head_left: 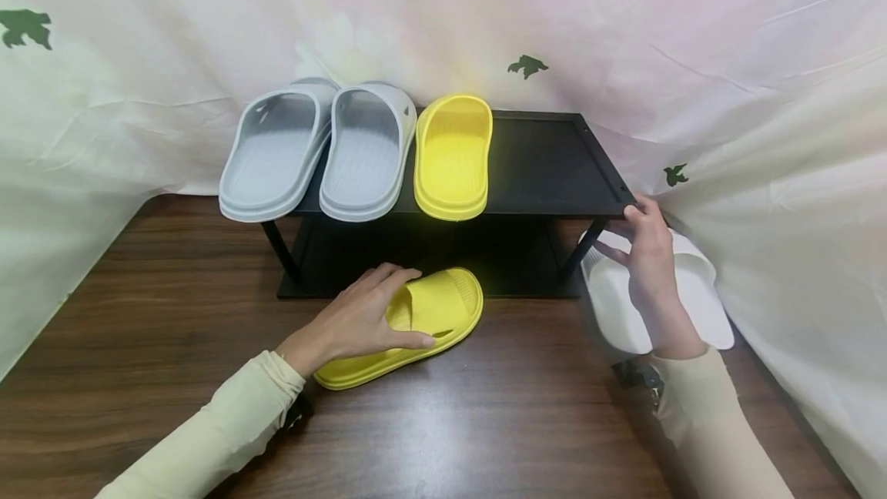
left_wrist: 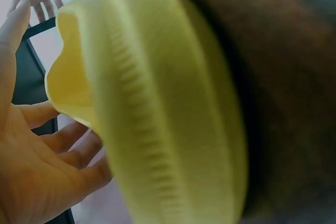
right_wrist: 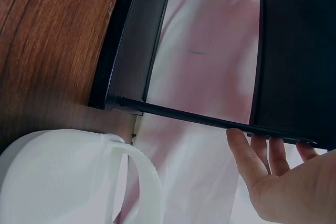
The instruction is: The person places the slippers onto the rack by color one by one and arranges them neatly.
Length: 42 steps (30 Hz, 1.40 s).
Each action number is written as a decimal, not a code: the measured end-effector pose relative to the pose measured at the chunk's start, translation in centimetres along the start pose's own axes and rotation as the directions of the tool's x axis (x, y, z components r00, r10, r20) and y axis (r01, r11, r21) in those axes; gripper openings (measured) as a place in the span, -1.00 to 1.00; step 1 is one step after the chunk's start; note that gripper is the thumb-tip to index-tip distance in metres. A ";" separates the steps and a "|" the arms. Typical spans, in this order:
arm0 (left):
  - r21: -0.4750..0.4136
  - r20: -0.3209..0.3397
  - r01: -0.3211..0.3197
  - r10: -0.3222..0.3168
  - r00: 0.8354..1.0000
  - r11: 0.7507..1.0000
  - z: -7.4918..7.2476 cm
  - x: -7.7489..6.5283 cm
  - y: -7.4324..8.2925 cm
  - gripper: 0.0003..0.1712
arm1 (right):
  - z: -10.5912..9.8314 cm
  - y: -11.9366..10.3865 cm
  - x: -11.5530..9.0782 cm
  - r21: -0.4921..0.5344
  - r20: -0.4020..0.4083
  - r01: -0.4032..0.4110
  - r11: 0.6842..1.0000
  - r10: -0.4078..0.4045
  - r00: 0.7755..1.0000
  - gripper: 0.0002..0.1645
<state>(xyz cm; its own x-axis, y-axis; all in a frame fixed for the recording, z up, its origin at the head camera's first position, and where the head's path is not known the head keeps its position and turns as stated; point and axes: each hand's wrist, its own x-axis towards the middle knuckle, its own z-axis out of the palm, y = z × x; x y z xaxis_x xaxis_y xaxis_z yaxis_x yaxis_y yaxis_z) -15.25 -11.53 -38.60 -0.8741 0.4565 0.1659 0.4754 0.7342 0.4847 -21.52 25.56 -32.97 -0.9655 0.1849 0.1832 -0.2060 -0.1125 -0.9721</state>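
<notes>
My left hand (head_left: 367, 314) is spread over a yellow slipper (head_left: 450, 303) that lies aslant on the wooden floor before the shoe rack. Its thumb reaches along the near side of the strap, its fingers along the far side. From the left wrist, the slipper (left_wrist: 152, 98) looms large in front of the open palm (left_wrist: 42, 166). At the front right corner of the black shoe rack (head_left: 547, 164), my right hand (head_left: 651, 260) grips the edge of the top shelf. The right wrist view has those fingertips (right_wrist: 239, 137) against the black frame (right_wrist: 184, 115).
On the top shelf stand two grey clogs (head_left: 273, 149) and another yellow slipper (head_left: 453, 156). White footwear (head_left: 693, 299) sits right of the rack, partly behind my right hand. A pale curtain (head_left: 416, 21) with green leaf shapes encloses the back and sides.
</notes>
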 end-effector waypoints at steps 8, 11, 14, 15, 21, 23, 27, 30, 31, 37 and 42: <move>-0.017 -0.016 0.011 -0.012 1.000 1.000 0.5 -0.2 -0.2 0.11 | 0.1 0.0 0.0 -0.002 -0.020 0.004 1.000 -0.004 1.000 -0.77; -0.018 -0.031 0.016 -0.017 0.999 1.000 0.6 -0.1 -0.3 0.05 | 0.1 0.0 0.0 0.015 -0.022 -0.003 1.000 0.003 1.000 -0.78; -0.022 -0.042 0.024 -0.025 0.999 0.999 0.6 0.0 -0.3 -0.05 | 0.0 0.0 0.0 0.020 -0.024 0.000 1.000 0.000 1.000 -0.78; -0.021 -0.046 0.025 -0.026 0.999 0.999 0.6 0.0 -0.2 -0.08 | 0.0 0.1 -0.1 0.023 -0.020 0.002 1.000 -0.001 1.000 -0.78; -0.038 -0.059 0.042 -0.045 0.997 0.998 0.5 0.4 -0.3 -0.20 | -0.2 0.1 -0.1 0.039 -0.004 0.011 0.999 -0.010 1.000 -0.79; -0.049 -0.047 0.056 -0.059 0.997 0.997 0.5 0.5 -0.4 -0.20 | -0.1 0.1 -0.1 0.039 -0.004 0.010 0.999 -0.009 1.000 -0.79; -0.072 -0.018 0.084 -0.085 0.996 0.994 0.3 0.7 -0.5 -0.19 | -0.1 0.1 -0.1 0.028 -0.008 0.007 1.000 -0.007 1.000 -0.79; -0.080 -0.011 0.085 -0.086 0.996 0.993 0.2 0.8 -0.6 -0.20 | -0.1 0.1 -0.1 0.011 -0.009 0.008 1.000 -0.008 1.000 -0.78; -0.083 -0.009 0.085 -0.086 0.996 0.993 0.2 0.8 -0.5 -0.21 | -0.1 0.1 -0.1 0.008 -0.011 0.008 1.000 -0.008 1.000 -0.78; -0.112 0.032 0.091 -0.088 0.996 0.990 0.0 1.2 -0.4 -0.28 | -0.1 0.1 -0.1 0.013 -0.016 0.001 1.000 -0.001 1.000 -0.77; -0.148 0.075 0.130 -0.120 0.990 0.980 -0.3 1.3 -0.3 -0.25 | 0.0 0.0 0.0 0.020 -0.011 -0.007 1.000 0.008 1.000 -0.78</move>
<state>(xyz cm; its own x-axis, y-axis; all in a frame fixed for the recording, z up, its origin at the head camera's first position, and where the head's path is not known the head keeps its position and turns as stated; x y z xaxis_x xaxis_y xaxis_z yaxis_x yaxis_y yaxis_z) -16.51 -11.28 -38.28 -0.9148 0.4016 0.0422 0.3380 0.7043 0.6242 -21.56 25.54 -33.01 -0.9653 0.1946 0.1742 -0.2019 -0.1330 -0.9703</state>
